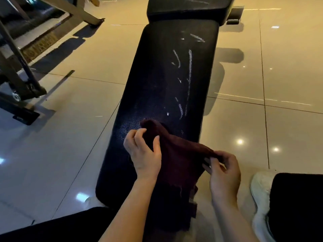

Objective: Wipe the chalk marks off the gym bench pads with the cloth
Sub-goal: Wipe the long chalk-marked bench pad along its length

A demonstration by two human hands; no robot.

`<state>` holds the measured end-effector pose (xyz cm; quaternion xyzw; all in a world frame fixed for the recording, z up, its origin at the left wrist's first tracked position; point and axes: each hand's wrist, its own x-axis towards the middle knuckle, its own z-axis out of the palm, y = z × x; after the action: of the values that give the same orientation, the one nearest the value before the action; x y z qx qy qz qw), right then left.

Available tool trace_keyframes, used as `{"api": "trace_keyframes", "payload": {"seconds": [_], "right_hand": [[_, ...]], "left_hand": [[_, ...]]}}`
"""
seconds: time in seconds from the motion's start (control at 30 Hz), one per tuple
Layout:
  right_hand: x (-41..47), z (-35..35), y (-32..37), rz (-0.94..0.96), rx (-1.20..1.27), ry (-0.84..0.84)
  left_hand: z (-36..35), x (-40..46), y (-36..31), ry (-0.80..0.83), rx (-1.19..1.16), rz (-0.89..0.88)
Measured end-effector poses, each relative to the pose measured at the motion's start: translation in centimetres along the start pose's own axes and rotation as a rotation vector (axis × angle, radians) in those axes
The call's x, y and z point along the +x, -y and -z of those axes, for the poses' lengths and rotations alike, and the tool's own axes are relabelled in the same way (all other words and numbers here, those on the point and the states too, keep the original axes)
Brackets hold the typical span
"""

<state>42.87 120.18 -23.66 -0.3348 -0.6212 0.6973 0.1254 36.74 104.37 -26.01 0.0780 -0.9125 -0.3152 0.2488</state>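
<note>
Down the middle of the glossy tiled floor (244,119) runs the long bench pad (157,88), black and pebbled, with a shorter second pad (188,9) butted against its far end. We judge both to be firm, fixed surfaces that will take pressing without shifting. Over the near end of the long pad hangs the cloth (178,159), a dark maroon terry piece, limp and light, sagging between our two grips and trailing off the pad's near edge. It looks soft enough to bunch into a wad, which we think would wipe better than a loose sheet. Our left hand (143,154) has its fingers and thumb curled round the cloth's upper left fold; our right hand (225,170) pinches the right edge between fingertips and thumb. Smallest are the chalk marks (190,67), thin white streaks along the right half of the long pad, with fainter ones on the far pad, all beyond the cloth and untouched.
</note>
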Motion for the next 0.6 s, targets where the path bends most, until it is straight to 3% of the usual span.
{"api": "trace_keyframes", "payload": {"seconds": [0.2,0.3,0.47,0.6], "right_hand": [[-2.0,1.1,-0.9,-0.006,0.042,-0.094],[-3.2,0.8,-1.8,-0.012,0.038,-0.137],[-4.3,0.6,-2.3,-0.004,0.029,-0.141],[-5.0,1.0,-3.0,0.016,0.035,-0.15]], "left_hand": [[-1.5,-1.2,-0.1,0.324,0.356,-0.229],[-1.7,0.5,0.1,0.486,0.415,-0.354],[-2.6,2.4,-0.1,0.54,0.448,-0.551],[-2.9,2.5,0.3,0.558,0.424,-0.595]]}}
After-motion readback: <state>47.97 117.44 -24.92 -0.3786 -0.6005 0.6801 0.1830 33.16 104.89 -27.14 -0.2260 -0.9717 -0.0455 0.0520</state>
